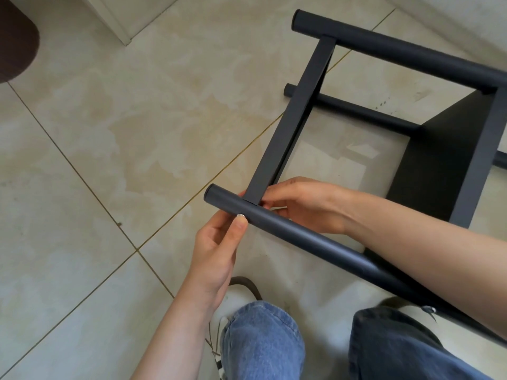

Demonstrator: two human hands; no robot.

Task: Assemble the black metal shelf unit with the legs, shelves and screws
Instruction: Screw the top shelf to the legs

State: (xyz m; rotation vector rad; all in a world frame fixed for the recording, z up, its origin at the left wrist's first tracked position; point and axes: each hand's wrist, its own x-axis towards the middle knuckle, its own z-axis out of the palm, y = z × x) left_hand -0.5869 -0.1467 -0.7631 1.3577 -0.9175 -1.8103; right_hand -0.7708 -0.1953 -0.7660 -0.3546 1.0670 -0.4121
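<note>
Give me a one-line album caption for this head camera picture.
Both hands, left and right, hold a leg against a shelf of the black unit on its side.

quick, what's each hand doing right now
Left hand: grips the near black leg tube, thumb on top.
Right hand: fingers pinch at the joint where the shelf edge meets that tube.

No writing, label, brand mark or number can be read anywhere from where I stand. The black round metal tube legs [288, 231] and flat black metal shelf panels [444, 160] carry plain matt paint, and the glossy beige floor tiles [137, 119] show only mottled pattern and thin gold grout lines.
</note>
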